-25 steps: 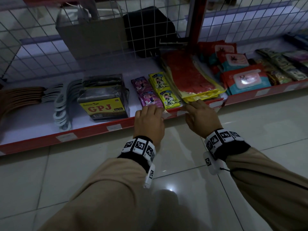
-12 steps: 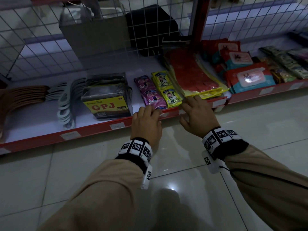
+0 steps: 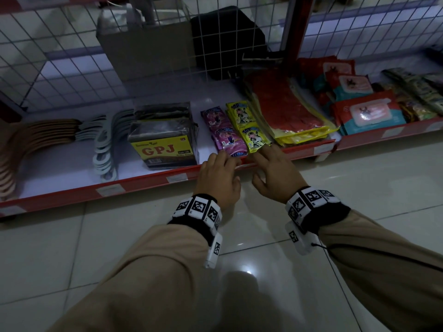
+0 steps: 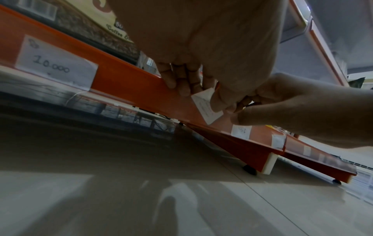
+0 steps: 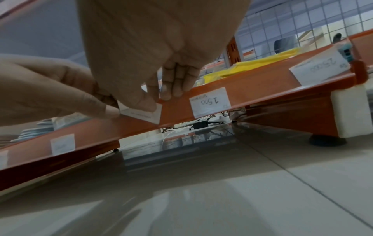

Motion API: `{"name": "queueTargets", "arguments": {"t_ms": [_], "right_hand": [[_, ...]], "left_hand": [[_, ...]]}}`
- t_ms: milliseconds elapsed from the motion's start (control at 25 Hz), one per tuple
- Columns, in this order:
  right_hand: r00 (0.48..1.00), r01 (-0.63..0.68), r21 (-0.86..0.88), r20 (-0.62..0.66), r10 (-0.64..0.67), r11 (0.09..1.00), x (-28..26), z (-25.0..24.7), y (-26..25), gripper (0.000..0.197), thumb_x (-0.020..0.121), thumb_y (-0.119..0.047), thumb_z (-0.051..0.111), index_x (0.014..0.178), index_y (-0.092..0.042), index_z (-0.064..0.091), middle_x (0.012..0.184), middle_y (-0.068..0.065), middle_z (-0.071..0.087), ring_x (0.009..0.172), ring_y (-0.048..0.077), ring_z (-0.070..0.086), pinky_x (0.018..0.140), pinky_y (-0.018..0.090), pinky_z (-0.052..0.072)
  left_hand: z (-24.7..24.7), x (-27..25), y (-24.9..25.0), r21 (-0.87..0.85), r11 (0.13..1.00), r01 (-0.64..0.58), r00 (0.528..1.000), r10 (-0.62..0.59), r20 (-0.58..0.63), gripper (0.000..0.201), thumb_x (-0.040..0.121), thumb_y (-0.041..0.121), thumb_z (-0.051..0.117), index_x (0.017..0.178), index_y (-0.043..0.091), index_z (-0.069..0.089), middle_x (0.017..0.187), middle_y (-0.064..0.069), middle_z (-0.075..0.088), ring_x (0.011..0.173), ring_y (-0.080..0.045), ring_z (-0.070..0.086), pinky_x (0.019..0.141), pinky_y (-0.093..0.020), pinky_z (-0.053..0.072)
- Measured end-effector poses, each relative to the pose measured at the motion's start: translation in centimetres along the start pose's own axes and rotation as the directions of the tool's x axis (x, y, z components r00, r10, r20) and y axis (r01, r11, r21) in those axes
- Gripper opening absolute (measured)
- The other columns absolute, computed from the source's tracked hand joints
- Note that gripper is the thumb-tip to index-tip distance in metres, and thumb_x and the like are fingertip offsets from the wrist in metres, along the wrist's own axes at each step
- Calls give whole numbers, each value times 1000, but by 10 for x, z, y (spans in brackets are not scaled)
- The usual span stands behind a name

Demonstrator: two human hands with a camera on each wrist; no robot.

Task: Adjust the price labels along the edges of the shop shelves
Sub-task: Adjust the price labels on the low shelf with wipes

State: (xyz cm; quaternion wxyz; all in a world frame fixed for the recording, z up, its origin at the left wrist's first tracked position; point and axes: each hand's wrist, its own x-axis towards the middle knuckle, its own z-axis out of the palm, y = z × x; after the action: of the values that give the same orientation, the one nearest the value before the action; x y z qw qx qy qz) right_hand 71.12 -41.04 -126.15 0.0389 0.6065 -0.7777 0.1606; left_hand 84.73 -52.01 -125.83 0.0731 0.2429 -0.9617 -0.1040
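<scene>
From the head view, both hands reach to the red front edge of the bottom shelf (image 3: 143, 182), close together. The left hand (image 3: 219, 178) and the right hand (image 3: 275, 174) meet just below the purple packets (image 3: 224, 133) and the yellow packets (image 3: 249, 128). A black GPJ box (image 3: 165, 140) stands to the left, with hangers (image 3: 105, 144) beyond it.

In the left wrist view, the left hand (image 4: 201, 47) curls its fingers (image 4: 181, 83) over the shelf's top edge while its thumb presses a small white price label (image 4: 203, 106) against the red strip. The right hand (image 4: 292, 110) pinches the label's other end. A label reading 20.000 (image 4: 54, 63) sits further along.

In the right wrist view, the right hand (image 5: 157, 47) holds the same label (image 5: 145, 114), tilted on the strip, with the left hand (image 5: 50, 89) touching its edge. Beside it sits a label marked 1500 (image 5: 210, 102).
</scene>
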Motion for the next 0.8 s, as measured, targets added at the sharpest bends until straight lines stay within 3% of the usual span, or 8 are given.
{"name": "queueTargets", "arguments": {"t_ms": [200, 360, 600, 800], "right_hand": [[997, -8, -24, 82, 10, 1000, 2, 1, 0, 33, 73, -14, 63, 104, -3, 62, 100, 19, 54, 91, 35, 50, 76, 41, 44], [993, -9, -67, 116, 17, 998, 9, -3, 0, 31, 72, -16, 63, 98, -1, 63, 96, 20, 55, 89, 36, 52, 76, 41, 45], [995, -16, -71, 93, 23, 997, 9, -2, -2, 29, 71, -18, 65, 96, -2, 63, 93, 19, 55, 86, 35, 52, 74, 39, 43], [994, -14, -83, 108, 23, 996, 9, -1, -1, 31, 73, -20, 64, 99, -3, 63, 94, 19, 55, 87, 34, 51, 74, 40, 42]], "left_hand": [[-3, -1, -4, -65, 996, -57, 998, 57, 9, 43, 85, 20, 56, 127, 13, 49, 118, -10, 47, 108, -27, 44, 88, -38, 39], [-3, -4, -6, -83, 996, -36, 999, 34, -28, 43, 85, 15, 57, 127, 11, 50, 118, -12, 44, 106, -26, 46, 88, -37, 43], [1, 0, 1, 201, 978, 51, 999, -53, 1, 30, 89, 25, 49, 118, 17, 52, 121, -6, 44, 110, -26, 41, 89, -38, 31], [0, 0, 0, 172, 983, 59, 998, -54, -32, 34, 88, 23, 49, 122, 21, 48, 119, -3, 48, 109, -25, 42, 89, -39, 31]]}}
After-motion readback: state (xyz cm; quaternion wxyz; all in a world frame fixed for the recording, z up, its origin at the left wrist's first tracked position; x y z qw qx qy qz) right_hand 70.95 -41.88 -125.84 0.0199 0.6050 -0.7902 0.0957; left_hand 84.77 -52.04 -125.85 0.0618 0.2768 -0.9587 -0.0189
